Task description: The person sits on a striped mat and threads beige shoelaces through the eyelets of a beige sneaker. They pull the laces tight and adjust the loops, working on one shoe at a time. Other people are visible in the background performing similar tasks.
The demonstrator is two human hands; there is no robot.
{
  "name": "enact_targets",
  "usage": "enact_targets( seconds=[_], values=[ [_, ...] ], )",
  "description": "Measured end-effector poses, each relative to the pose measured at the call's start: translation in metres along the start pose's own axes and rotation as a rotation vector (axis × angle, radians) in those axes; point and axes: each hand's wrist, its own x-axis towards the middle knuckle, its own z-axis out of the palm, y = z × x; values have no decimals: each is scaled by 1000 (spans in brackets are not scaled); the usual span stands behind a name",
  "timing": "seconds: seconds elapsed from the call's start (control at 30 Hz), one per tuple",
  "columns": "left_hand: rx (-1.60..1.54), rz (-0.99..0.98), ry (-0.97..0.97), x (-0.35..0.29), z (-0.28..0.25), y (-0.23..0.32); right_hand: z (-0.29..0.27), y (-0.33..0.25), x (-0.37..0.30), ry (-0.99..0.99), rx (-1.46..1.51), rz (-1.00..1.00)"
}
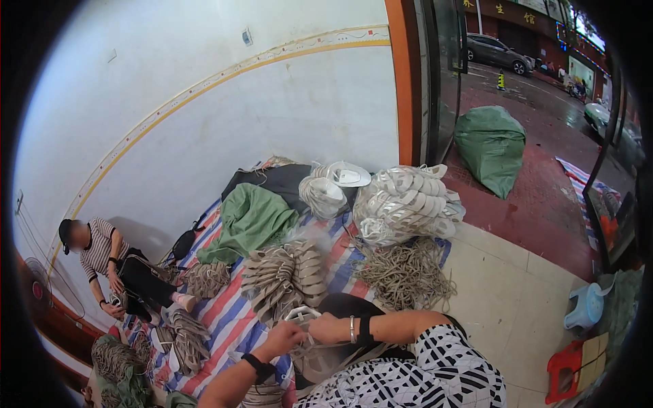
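A beige shoe upper [303, 313] with a pale rim rests in front of my body, over my dark-trousered leg. My left hand [286, 338] is closed in a pinch at its left side; what the fingertips hold is too small to make out. Close beside it, my right hand [329, 328] has its fingers closed on the upper's edge. Thin beige strands hang below both hands. Just beyond lies a fanned stack of beige shoe uppers [284, 275]. To the right of that is a tangled heap of beige laces [408, 275].
A striped sheet [221, 299] covers the floor. Bagged whitish shoe parts [405, 200] and a green sack [248, 217] lie along the wall. At left a seated person [109, 262] handles a shoe piece. Blue stool [585, 306] and red stool [564, 370] stand right. Outside the doorway sits another green sack [491, 149].
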Motion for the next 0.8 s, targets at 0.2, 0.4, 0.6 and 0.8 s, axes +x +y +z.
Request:
enact_targets(
  seconds=[0.2,0.4,0.6,0.8],
  values=[
    [-857,-229,336,-6,16,-9,-5,23,-1,229,1021,53],
    [-907,-130,414,-6,24,-20,-2,2,0,-99,1636,91],
    [-997,-66,404,-8,29,-27,17,-15,6,115,1486,138],
    [-1006,-162,430,-3,29,-18,-37,-36,-5,21,1457,140]
  ],
)
